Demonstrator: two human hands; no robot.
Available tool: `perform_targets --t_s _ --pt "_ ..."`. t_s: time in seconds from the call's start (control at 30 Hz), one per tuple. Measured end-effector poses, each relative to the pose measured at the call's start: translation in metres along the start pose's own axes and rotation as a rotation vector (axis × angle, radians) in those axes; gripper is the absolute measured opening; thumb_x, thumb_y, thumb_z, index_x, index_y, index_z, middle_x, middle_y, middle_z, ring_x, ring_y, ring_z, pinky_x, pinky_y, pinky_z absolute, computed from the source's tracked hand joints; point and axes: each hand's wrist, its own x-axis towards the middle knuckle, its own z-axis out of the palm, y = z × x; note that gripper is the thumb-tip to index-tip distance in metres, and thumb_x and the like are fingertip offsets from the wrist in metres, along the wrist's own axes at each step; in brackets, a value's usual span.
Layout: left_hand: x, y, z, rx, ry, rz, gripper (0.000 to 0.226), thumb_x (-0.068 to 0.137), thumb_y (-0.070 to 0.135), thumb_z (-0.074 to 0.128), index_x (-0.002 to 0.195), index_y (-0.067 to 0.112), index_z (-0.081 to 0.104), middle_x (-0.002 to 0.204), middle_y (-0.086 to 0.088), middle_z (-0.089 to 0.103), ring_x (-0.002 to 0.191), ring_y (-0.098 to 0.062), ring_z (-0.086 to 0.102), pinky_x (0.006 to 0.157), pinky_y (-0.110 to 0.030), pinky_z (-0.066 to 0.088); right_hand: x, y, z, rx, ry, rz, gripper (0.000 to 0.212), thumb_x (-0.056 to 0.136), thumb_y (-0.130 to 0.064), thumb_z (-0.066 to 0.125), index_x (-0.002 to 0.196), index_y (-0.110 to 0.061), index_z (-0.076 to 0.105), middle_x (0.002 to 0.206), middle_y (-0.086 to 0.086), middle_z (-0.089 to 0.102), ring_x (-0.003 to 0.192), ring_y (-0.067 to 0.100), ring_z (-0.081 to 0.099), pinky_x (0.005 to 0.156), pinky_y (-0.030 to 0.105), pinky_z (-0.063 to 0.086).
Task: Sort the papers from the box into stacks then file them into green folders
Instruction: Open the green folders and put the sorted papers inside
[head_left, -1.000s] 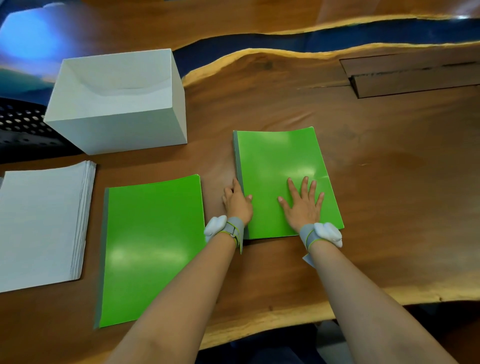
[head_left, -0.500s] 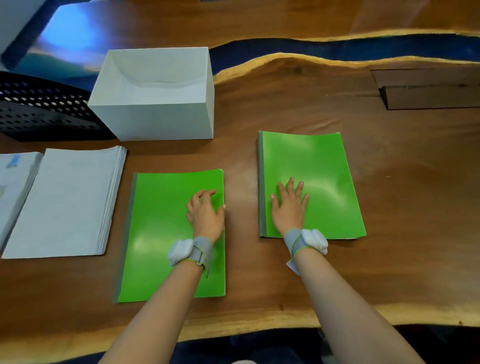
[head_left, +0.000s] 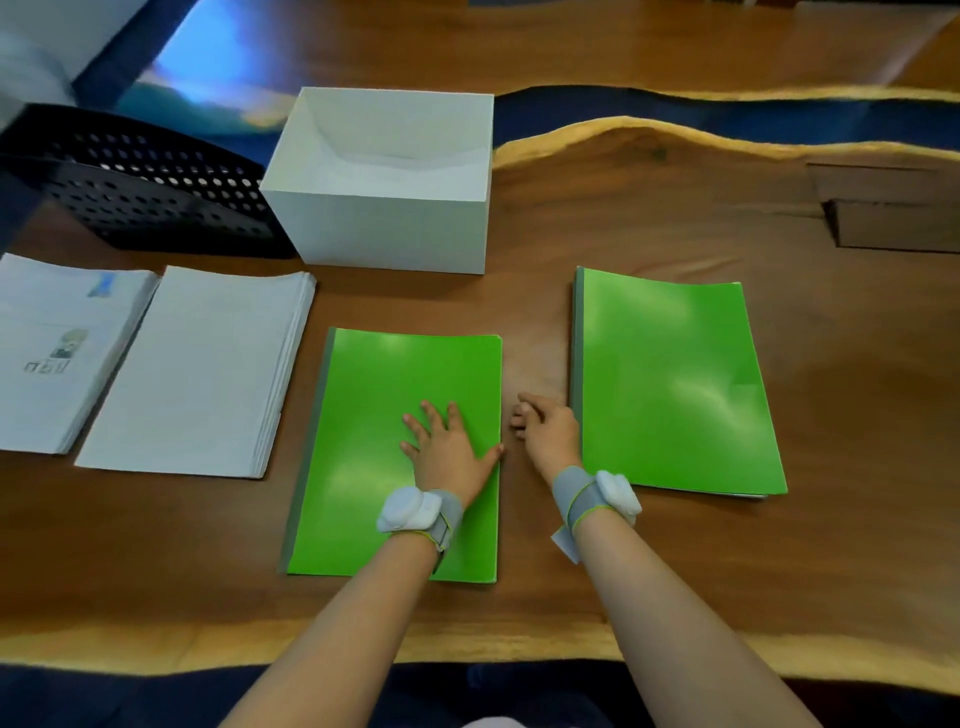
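At the wooden table (head_left: 675, 545), we are partway through the filing stage: the white box (head_left: 384, 208) at the far centre looks emptied, and a black perforated tray (head_left: 145, 182) sits just to its left. Two paper stacks wait at the left, a plain one (head_left: 197, 369) beside a printed one (head_left: 57, 348) at the frame's edge, the pair lying edge to edge. Two closed green folders lie nearer us: the left folder (head_left: 395, 452) in the middle and the right folder (head_left: 675, 384) a little farther off, a strip of bare wood between them. Our left hand (head_left: 447, 447) presses flat on the left folder, fingers spread, gripping nothing. Our right hand (head_left: 545, 426) hangs loosely curled over the gap, empty, its back just beside the right folder's spine; whether it touches we cannot tell. Thin white edges at the right folder's near corner suggest it is filled. We judge the next move to be opening the left folder from its right edge, then bringing a stack across from the left and squaring it inside.
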Motion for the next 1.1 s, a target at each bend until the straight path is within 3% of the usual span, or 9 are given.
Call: perform_targets --t_s 0.07,0.13,0.23,0.33,0.43,0.67,0.83,1.0,1.1 --pt "-0.001 -0.002 -0.001 0.005 -0.002 0.004 0.092 0.086 0.061 0.051 0.151 0.012 0.010 0.158 -0.019 -0.002 0.143 -0.046 -0.003 0.113 -0.059 0.015 -0.004 -0.001 0.008 0.208 -0.076 0.190 0.031 0.099 -0.001 0.039 0.122 0.015 0.053 0.090 0.020 0.063 0.057 0.014 0.061 0.051 0.014 0.049" --pt "0.000 -0.004 -0.001 0.001 -0.005 0.006 0.093 0.085 0.061 0.051 0.151 0.012 0.009 0.158 -0.018 -0.002 0.143 -0.045 -0.003 0.113 -0.057 0.015 -0.006 -0.001 0.011 0.267 -0.148 0.270 0.032 0.101 -0.002 0.036 0.121 0.016 0.053 0.075 0.008 0.057 0.043 0.002 0.055 0.044 0.012 0.047" --pt "0.000 -0.004 -0.002 -0.025 -0.007 0.010 0.093 0.085 0.061 0.052 0.151 0.012 0.010 0.158 -0.018 -0.001 0.144 -0.044 -0.002 0.113 -0.057 0.015 -0.006 -0.002 0.008 0.301 -0.180 0.282 0.029 0.100 -0.003 0.039 0.117 0.010 0.057 0.072 0.003 0.055 0.036 -0.005 0.050 0.042 0.009 0.043" --pt "0.001 -0.005 -0.005 -0.101 -0.018 0.025 0.092 0.085 0.062 0.051 0.151 0.013 0.011 0.159 -0.017 0.000 0.144 -0.042 -0.003 0.114 -0.056 0.014 -0.006 -0.005 0.005 0.384 -0.187 0.293 0.015 0.096 -0.004 0.048 0.098 -0.004 0.063 0.063 -0.002 0.062 0.039 -0.005 0.052 0.044 0.010 0.044" --pt "0.001 -0.008 -0.009 -0.187 -0.034 0.053 0.092 0.084 0.063 0.052 0.151 0.014 0.015 0.159 -0.015 0.003 0.145 -0.041 -0.002 0.115 -0.055 0.016 -0.007 -0.008 0.003 0.530 -0.214 0.324 0.016 0.093 -0.006 0.054 0.080 -0.012 0.060 0.051 -0.011 0.065 0.045 -0.003 0.058 0.047 0.013 0.049" --pt "-0.003 -0.012 -0.016 -0.292 -0.050 0.075 0.090 0.083 0.061 0.056 0.151 0.016 0.018 0.159 -0.014 0.006 0.145 -0.038 -0.001 0.116 -0.053 0.017 -0.011 -0.016 0.001 0.662 -0.275 0.371 0.011 0.092 -0.011 0.058 0.081 -0.013 0.060 0.061 -0.007 0.069 0.069 0.010 0.061 0.052 0.019 0.052" --pt "-0.004 -0.014 -0.021 -0.328 -0.078 0.089 0.085 0.085 0.057 0.056 0.151 0.016 0.020 0.159 -0.013 0.006 0.145 -0.038 -0.003 0.117 -0.052 0.014 -0.011 -0.017 0.004 0.629 -0.268 0.373 0.013 0.092 -0.013 0.059 0.079 -0.015 0.059 0.059 -0.010 0.068 0.068 0.008 0.058 0.055 0.019 0.051" --pt "-0.004 -0.013 -0.025 -0.327 -0.117 0.105 0.077 0.090 0.051 0.053 0.150 0.012 0.023 0.158 -0.014 0.008 0.144 -0.041 -0.004 0.117 -0.052 0.011 -0.011 -0.015 0.005 0.613 -0.263 0.377 0.012 0.092 -0.015 0.059 0.079 -0.016 0.059 0.083 0.000 0.063 0.073 0.009 0.057 0.060 0.022 0.050" --pt "-0.004 -0.016 -0.027 -0.363 -0.150 0.145 0.064 0.094 0.045 0.049 0.148 0.018 0.029 0.157 -0.013 0.014 0.144 -0.042 -0.004 0.117 -0.049 0.007 -0.010 -0.013 0.006 0.641 -0.243 0.386 0.011 0.091 -0.014 0.060 0.080 -0.015 0.059 0.079 -0.001 0.067 0.072 0.010 0.061 0.058 0.022 0.053"
